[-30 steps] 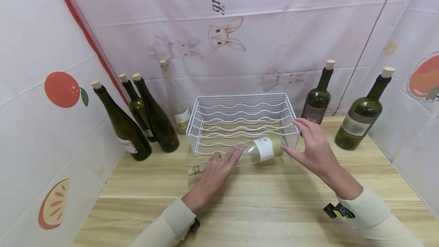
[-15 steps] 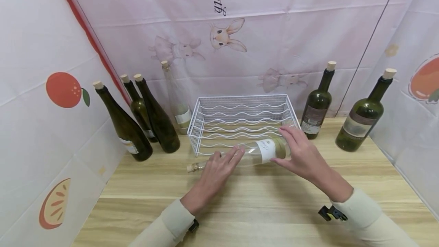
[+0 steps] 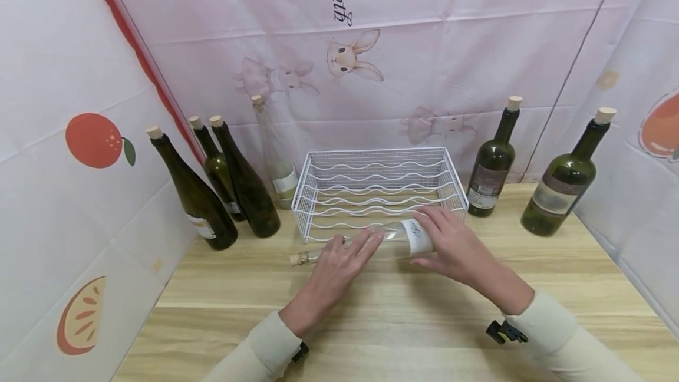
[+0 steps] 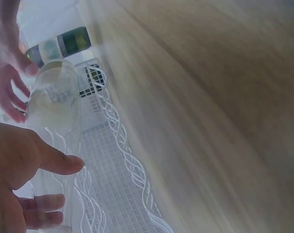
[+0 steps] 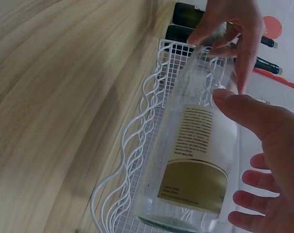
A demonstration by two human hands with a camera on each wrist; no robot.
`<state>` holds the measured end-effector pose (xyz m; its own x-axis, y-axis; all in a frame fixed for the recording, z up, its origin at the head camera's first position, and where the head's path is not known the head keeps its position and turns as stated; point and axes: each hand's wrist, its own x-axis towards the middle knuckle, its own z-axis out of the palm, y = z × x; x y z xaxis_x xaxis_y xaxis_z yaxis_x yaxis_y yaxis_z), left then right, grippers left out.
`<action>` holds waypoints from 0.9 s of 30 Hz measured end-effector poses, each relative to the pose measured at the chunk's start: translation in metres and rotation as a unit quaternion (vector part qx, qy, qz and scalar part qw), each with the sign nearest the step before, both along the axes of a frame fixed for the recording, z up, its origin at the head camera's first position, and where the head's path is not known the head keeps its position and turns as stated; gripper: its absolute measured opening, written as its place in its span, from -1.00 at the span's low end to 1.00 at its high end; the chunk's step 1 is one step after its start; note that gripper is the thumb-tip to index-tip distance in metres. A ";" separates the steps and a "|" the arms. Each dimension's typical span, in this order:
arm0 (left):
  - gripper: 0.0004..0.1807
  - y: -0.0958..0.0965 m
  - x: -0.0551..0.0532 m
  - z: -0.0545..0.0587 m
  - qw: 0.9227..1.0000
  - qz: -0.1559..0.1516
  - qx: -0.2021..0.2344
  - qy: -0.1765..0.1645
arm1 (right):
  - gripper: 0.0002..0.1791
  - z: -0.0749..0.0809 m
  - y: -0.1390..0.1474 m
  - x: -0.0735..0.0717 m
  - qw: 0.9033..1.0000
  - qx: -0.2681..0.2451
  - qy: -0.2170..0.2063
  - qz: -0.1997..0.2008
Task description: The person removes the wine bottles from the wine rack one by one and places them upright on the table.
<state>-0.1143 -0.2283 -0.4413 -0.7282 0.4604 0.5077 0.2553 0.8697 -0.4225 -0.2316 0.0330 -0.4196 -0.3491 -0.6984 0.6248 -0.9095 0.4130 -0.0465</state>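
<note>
A clear, corked glass wine bottle point(image 3: 392, 241) lies horizontally along the front side of the white wire wine rack point(image 3: 373, 164), neck to the left. Whether it touches the rack cannot be made out. My left hand point(image 3: 339, 264) holds it near the shoulder, thumb and fingers on opposite sides in the left wrist view. Around the base end curves my right hand point(image 3: 456, 246), covering most of the gold label band. The right wrist view shows my thumb against the glass and my bent fingers along the far side, beside the white and gold label point(image 5: 195, 155).
Left of the rack stand several dark green bottles point(image 3: 196, 193) and a clear bottle point(image 3: 278, 164). To its right are two green bottles, one nearer point(image 3: 490, 164) and one farther point(image 3: 559, 181). Printed cloth walls point(image 3: 398, 87) enclose the wooden table point(image 3: 366, 323).
My right hand has moved left along the bottle, from beside its base to round its labelled body. My left hand and the bottle stay nearly where they were.
</note>
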 end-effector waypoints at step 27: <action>-0.12 0.001 0.011 0.009 1.000 0.001 -0.010 0.004 | 0.11 -0.005 -0.014 0.005 0.998 0.045 0.043 -0.006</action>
